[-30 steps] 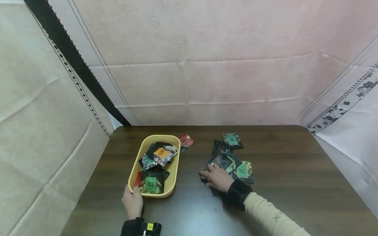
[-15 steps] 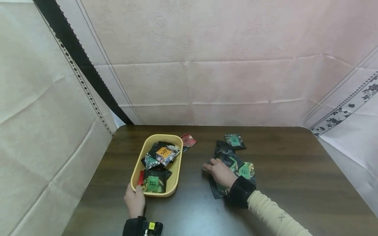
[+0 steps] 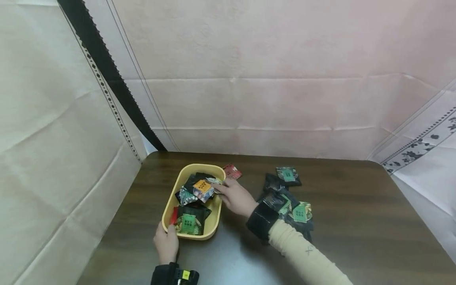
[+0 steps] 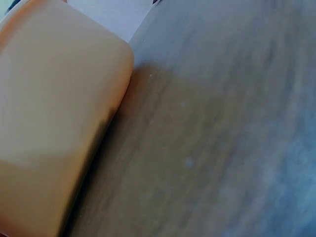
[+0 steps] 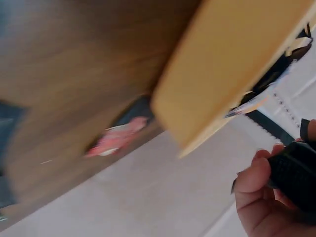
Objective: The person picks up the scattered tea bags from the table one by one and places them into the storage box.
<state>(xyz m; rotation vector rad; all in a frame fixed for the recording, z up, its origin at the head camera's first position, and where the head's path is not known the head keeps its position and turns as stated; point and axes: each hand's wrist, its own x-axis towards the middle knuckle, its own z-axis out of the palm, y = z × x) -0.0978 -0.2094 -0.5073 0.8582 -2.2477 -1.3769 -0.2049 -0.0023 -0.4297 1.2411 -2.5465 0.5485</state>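
Packet (image 5: 294, 173), dark, shows in the right wrist view, pinched between thumb and fingertips of the right hand (image 5: 269, 210); in the head view that hand largely hides it, beside a yellow basket's (image 3: 215, 213) right rim. The left hand (image 3: 166, 243) (seen in the head view, though its own wrist camera catches just basket wall and wood) grips the near left corner. A red packet (image 3: 232, 171) lies near the table's (image 3: 338, 178) far edge; open wood separates basket from packet pile (image 3: 274, 198).
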